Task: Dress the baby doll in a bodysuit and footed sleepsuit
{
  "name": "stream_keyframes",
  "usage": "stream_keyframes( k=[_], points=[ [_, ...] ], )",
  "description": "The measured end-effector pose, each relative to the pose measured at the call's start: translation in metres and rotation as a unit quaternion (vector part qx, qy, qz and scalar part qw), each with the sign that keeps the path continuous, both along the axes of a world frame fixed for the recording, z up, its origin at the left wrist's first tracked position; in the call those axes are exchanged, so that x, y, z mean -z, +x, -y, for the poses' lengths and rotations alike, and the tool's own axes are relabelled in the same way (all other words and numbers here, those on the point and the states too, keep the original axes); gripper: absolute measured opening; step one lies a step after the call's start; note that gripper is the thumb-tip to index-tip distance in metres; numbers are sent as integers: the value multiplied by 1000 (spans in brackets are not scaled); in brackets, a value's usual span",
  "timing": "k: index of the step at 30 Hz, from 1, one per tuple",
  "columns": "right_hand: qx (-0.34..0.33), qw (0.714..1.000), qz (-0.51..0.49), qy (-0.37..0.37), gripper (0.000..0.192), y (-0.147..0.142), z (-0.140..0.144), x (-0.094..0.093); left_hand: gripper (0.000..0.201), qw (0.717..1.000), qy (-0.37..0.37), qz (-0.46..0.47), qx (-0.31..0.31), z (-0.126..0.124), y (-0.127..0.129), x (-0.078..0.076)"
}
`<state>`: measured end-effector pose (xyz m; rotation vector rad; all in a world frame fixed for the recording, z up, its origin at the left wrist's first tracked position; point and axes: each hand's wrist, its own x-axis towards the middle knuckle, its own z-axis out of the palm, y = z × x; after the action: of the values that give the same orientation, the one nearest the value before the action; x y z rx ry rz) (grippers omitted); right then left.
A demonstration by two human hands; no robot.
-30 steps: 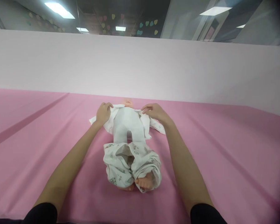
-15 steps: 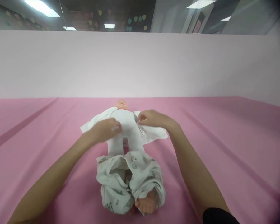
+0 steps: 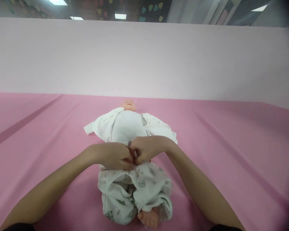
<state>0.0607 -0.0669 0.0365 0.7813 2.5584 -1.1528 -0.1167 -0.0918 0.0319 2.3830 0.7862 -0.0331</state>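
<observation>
A baby doll (image 3: pixel 129 105) lies on its back, feet toward me, with a white torso (image 3: pixel 128 126) and white sleeved clothing spread to both sides. White trousers (image 3: pixel 149 184) with a small bear print are bunched around its lower legs, and one bare foot (image 3: pixel 149 218) sticks out. My left hand (image 3: pixel 114 156) and my right hand (image 3: pixel 146 148) meet over the doll's hips, just above the trousers' top edge. Both have fingers curled and pinched close together. Whatever lies between the fingertips is hidden.
Underneath is a pink padded surface (image 3: pixel 219 154) with creases on both sides. A pale upright panel (image 3: pixel 144 57) closes off the far side. Above it, glass reflects ceiling lights and heart shapes.
Both hands have come down from beside the doll's torso and moved together over its hips. The fingertips now meet. My view has tilted slightly downward.
</observation>
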Motion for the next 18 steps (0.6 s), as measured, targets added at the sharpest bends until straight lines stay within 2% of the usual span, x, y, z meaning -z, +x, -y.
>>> stream_keyframes(
  k=[3, 6, 10, 15, 18],
  points=[
    [-18, 999, -10, -48, 15, 0, -1, -2, 32, 996, -65, -45, 36, 5, 0, -4],
    [-37, 996, -14, -81, 24, -1, -1, -4, 34, 994, -69, -82, 30, 7, -3, -6],
    [-62, 992, -8, -108, 21, -4, -2, -5, 20, 990, -100, -80, 56, 10, -8, -7],
    [-67, 989, 4, -133, 17, -10, -3, -2, 20, 991, -50, -112, 53, 21, -4, -10],
    [-48, 990, 9, -130, 10, -10, -3, -1, 20, 992, -18, -120, 43, 21, -5, -15]
  ],
)
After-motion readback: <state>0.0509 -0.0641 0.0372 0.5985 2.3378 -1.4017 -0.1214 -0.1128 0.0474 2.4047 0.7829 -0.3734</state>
